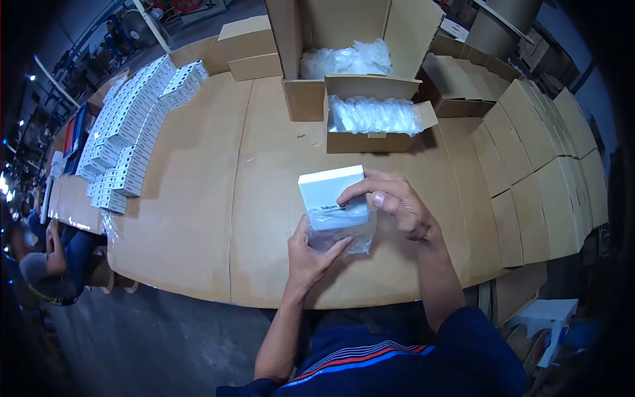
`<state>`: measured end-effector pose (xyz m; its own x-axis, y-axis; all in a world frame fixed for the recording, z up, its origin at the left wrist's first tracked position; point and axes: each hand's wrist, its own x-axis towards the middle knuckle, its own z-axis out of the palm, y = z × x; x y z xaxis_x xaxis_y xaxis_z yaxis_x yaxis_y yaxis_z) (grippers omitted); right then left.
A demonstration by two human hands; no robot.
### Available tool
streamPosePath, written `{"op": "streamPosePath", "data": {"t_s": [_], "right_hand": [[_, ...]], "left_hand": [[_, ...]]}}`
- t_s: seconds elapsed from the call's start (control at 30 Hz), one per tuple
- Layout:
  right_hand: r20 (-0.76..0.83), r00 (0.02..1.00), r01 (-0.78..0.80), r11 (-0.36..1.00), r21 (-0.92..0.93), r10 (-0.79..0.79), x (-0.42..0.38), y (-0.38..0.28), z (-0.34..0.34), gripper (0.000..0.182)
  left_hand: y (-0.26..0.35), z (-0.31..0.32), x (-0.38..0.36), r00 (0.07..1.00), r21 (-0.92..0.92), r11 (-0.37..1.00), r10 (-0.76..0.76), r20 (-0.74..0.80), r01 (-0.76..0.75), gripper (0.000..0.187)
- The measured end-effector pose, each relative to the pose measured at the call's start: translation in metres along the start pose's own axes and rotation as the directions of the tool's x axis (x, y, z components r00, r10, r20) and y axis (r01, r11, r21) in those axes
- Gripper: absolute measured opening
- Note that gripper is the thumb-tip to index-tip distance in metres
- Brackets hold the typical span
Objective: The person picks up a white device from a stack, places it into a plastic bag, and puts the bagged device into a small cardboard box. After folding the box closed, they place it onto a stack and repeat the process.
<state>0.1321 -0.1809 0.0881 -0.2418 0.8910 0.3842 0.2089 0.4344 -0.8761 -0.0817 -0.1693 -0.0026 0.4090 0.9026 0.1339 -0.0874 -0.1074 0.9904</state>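
Observation:
A small white box [329, 187] with dark print on its face stands partly inside a clear plastic bag [360, 239], its upper part out of the bag. My left hand [311, 258] is closed around the bag and the lower end of the box, thumb across the front. On the upper right side of the box, my right hand [400, 203] grips with the index finger over the printed face. Its other fingers are partly hidden behind. Just beyond my hands sits an open carton [370, 143] packed with clear plastic-wrapped items [375, 115].
A large open carton [304, 100] with more clear plastic stands behind the small one. Stacked white boxes [132, 119] fill the table's left side. Flattened cardboard pieces [536, 172] lean at the right. A seated person [49, 261] is at far left.

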Motion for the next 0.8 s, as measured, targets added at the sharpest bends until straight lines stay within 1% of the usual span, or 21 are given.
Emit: {"op": "streamPosePath", "data": {"t_s": [0.03, 0.13, 0.17, 0.23, 0.27, 0.37, 0.4, 0.5, 0.53, 0.67, 0.77, 0.8], "right_hand": [[-0.003, 1.000, -0.020, 1.000, 0.009, 0.020, -0.001, 0.002, 0.001, 0.048], [0.090, 0.996, -0.009, 1.000, -0.007, 0.009, -0.006, 0.019, -0.004, 0.048], [0.020, 0.998, -0.054, 0.996, 0.067, 0.053, -0.010, 0.022, 0.001, 0.048], [-0.105, 0.983, -0.126, 0.966, 0.224, 0.153, -0.020, 0.024, 0.017, 0.052], [-0.134, 0.972, -0.121, 0.901, 0.417, 0.193, -0.023, 0.023, 0.018, 0.060], [-0.246, 0.913, -0.157, 0.838, 0.523, 0.325, -0.043, 0.044, 0.030, 0.060], [-0.312, 0.887, -0.115, 0.818, 0.563, 0.340, -0.050, 0.056, 0.037, 0.045], [-0.358, 0.833, -0.122, 0.771, 0.625, 0.422, -0.058, 0.070, 0.055, 0.026], [-0.418, 0.789, -0.087, 0.756, 0.649, 0.450, -0.057, 0.067, 0.061, 0.013], [-0.441, 0.792, -0.059, 0.772, 0.633, 0.422, -0.058, 0.075, 0.064, 0.012], [-0.469, 0.804, -0.016, 0.803, 0.596, 0.365, -0.056, 0.074, 0.063, 0.012], [-0.492, 0.801, 0.009, 0.814, 0.581, 0.342, -0.052, 0.072, 0.063, 0.013]], "left_hand": [[0.001, 0.000, 0.000, 1.000, -0.017, 1.000, -0.006, 0.005, 0.006, 0.058], [-0.008, -0.002, -0.002, 1.000, -0.186, 0.983, 0.003, 0.017, 0.000, 0.046], [-0.017, -0.002, -0.003, 0.999, -0.285, 0.957, -0.053, 0.006, 0.053, 0.044], [-0.033, -0.004, -0.004, 0.985, -0.474, 0.868, -0.170, -0.002, 0.149, 0.041], [-0.033, -0.004, -0.004, 0.991, -0.414, 0.902, -0.135, -0.005, 0.121, 0.045], [-0.032, -0.002, -0.003, 0.991, -0.493, 0.866, -0.124, -0.052, 0.082, 0.045], [-0.032, -0.002, -0.002, 0.992, -0.481, 0.874, -0.113, -0.050, 0.075, 0.045], [-0.031, -0.002, 0.001, 0.994, -0.442, 0.895, -0.090, -0.057, 0.056, 0.048], [-0.032, -0.002, 0.002, 0.994, -0.428, 0.902, -0.088, -0.067, 0.051, 0.049], [-0.036, -0.005, 0.005, 0.994, -0.302, 0.953, -0.051, -0.092, 0.021, 0.056], [-0.006, -0.002, 0.006, 0.995, -0.126, 0.992, 0.005, -0.101, -0.018, 0.060], [-0.007, -0.001, 0.006, 0.995, -0.136, 0.991, 0.006, -0.096, -0.019, 0.061]]}}
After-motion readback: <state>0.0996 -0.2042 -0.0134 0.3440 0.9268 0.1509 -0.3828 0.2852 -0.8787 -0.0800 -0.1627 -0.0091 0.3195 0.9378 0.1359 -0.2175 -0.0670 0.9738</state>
